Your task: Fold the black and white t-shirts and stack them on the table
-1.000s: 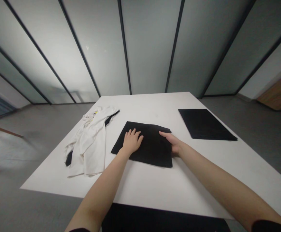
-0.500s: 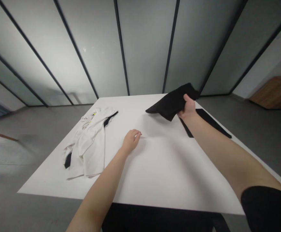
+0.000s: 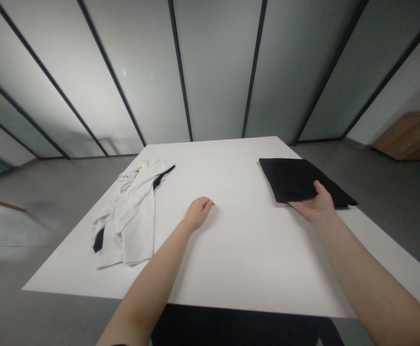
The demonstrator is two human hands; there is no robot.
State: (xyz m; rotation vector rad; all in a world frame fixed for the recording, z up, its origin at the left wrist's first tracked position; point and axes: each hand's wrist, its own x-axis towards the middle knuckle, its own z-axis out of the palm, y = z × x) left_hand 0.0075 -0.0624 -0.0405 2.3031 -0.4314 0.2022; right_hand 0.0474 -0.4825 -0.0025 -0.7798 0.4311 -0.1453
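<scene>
A folded black garment [image 3: 285, 178] is at the right side of the white table, over another black folded piece that it mostly covers. My right hand [image 3: 320, 202] grips its near edge, thumb on top and fingers underneath. Whether the garment rests fully on the piece below, I cannot tell. Near the table's middle, my left hand [image 3: 198, 213] hovers low or rests with its fingers curled together, and I see nothing in it. To its left lies a heap of white clothes [image 3: 133, 216] with some dark parts showing.
The white table [image 3: 231, 269] has its near edge in front of me, with a black chair [image 3: 238, 327] partly under view. Frosted glass panels [image 3: 217, 72] with dark frames stand behind the table. A wooden piece [image 3: 408, 137] is at the far right.
My right hand has moved right and down, bringing the raised black garment over the other black piece, where it now lies flat. My left hand has barely moved.
</scene>
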